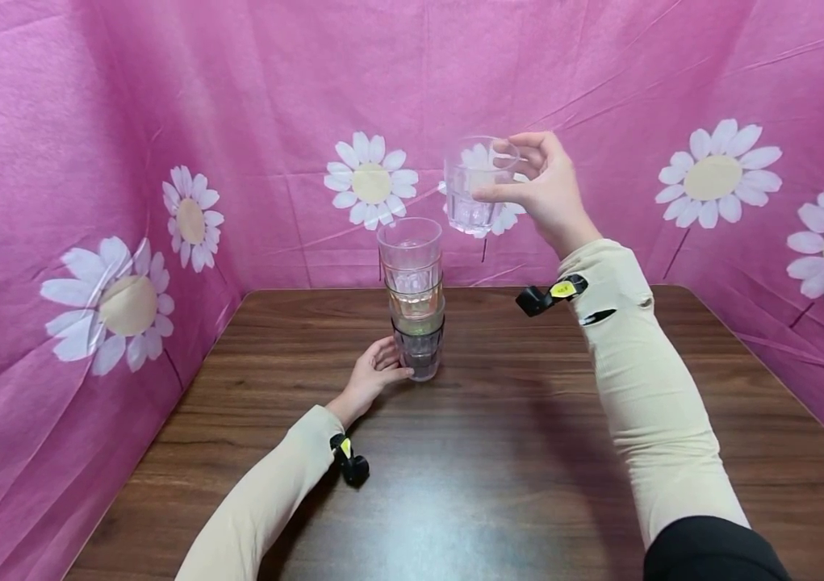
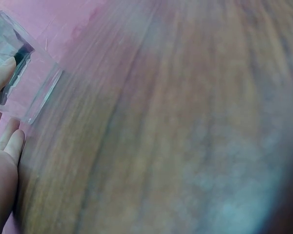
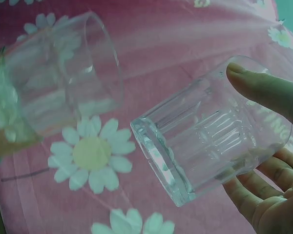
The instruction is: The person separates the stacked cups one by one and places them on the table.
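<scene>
My right hand [image 1: 545, 186] holds a clear tumbler [image 1: 468, 206] upright in the air, thumb on the near side and fingers round its far side. Below and left of it, several nested tumblers form a tall stack [image 1: 412, 274] on the table; the top one is clear, those beneath look amber, greenish and dark grey. Low on the stack, my left hand [image 1: 370, 375] grips the bottom tumbler [image 1: 426, 369] between thumb and fingers. The right wrist view shows the held tumbler's thick base [image 3: 163, 163] apart from the stack's top rim [image 3: 107, 58].
The stack stands near the back of the brown wood-grain table [image 1: 513, 452]. Behind and on both sides hangs a pink cloth [image 1: 273, 97] printed with white daisies. A small black camera [image 1: 537, 301] is strapped to the right wrist, another [image 1: 355, 470] to the left.
</scene>
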`<action>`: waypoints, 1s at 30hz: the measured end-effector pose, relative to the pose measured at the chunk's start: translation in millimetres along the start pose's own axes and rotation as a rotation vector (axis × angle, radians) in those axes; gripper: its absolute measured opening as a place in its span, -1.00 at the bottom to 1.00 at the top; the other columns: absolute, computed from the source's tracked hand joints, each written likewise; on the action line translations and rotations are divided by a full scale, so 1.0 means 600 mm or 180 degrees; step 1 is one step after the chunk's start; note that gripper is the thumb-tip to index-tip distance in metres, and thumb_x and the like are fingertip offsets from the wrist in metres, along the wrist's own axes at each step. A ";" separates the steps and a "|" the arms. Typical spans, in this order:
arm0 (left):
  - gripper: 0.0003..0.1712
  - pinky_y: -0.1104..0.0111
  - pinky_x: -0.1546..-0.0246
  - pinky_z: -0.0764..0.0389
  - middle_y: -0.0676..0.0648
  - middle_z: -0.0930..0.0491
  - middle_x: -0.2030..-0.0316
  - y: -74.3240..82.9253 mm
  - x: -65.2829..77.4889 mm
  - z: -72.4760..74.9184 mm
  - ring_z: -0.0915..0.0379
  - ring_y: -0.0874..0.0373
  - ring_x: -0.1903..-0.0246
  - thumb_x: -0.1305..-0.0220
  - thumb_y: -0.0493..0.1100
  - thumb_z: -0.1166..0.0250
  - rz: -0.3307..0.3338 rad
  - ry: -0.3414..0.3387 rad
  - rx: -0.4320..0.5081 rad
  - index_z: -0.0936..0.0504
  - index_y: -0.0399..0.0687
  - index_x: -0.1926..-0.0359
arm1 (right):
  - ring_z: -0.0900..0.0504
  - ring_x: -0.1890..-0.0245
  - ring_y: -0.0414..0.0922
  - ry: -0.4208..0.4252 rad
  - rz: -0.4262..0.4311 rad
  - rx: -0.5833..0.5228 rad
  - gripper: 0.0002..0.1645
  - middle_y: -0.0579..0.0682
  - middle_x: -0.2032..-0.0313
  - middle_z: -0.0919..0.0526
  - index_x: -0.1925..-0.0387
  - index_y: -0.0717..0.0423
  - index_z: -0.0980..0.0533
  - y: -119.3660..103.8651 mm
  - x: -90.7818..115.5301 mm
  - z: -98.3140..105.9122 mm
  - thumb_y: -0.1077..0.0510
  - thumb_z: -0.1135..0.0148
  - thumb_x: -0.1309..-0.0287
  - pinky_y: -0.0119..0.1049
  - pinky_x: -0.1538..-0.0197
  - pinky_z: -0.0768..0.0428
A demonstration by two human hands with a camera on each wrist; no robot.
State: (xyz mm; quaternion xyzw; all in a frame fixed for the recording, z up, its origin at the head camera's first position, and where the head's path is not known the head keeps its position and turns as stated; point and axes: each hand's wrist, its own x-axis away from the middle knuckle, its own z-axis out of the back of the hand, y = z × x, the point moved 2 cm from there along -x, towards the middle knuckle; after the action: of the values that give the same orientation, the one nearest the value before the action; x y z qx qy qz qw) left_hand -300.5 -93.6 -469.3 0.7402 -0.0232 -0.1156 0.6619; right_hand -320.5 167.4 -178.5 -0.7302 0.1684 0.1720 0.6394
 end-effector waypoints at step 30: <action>-0.24 0.14 -0.28 -0.45 -0.43 -0.40 -0.25 -0.004 -0.001 0.002 -0.37 -0.23 -0.24 -0.10 -0.59 -0.32 0.0042 -0.0029 -0.0003 -0.28 -0.43 -0.34 | -0.39 -0.24 -0.01 0.0413 -0.0518 0.1126 -0.09 0.04 -0.28 -0.49 -0.14 -0.04 -0.35 0.097 0.040 0.153 0.41 -0.63 0.26 -0.16 -0.35 -0.38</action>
State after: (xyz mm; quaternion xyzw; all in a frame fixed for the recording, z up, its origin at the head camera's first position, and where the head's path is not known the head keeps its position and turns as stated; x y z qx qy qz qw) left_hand -301.6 -94.5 -471.5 0.7392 -0.0311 -0.1146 0.6629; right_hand -329.6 250.5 -251.8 -0.6273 0.1772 0.0401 0.7573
